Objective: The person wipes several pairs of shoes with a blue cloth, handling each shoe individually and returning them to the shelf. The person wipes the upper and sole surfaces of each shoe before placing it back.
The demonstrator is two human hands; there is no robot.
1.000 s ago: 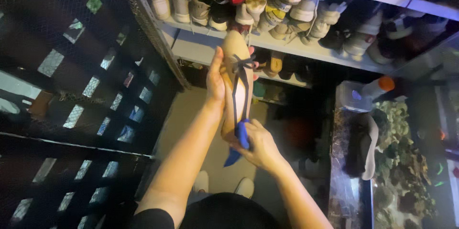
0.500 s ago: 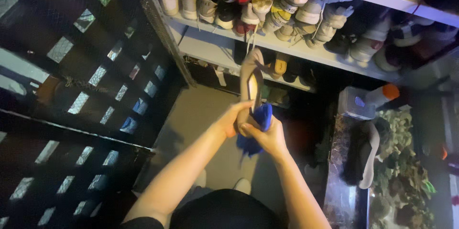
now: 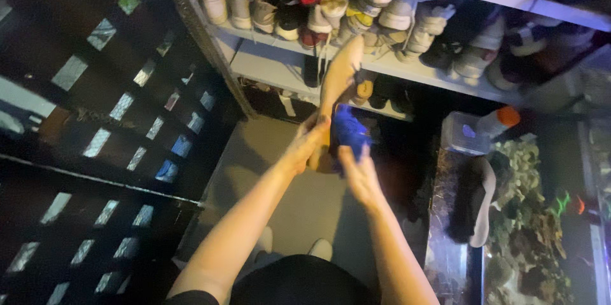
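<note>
Gripping a tan shoe [image 3: 336, 76], hands, left [image 3: 304, 146], right [image 3: 358, 171], heel hidden by blue cloth [image 3: 348, 132]

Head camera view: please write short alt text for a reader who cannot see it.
Two bare hands hold a tan shoe up before a shoe rack; the left hand grips its heel end while the right hand presses a blue cloth against it.
</note>
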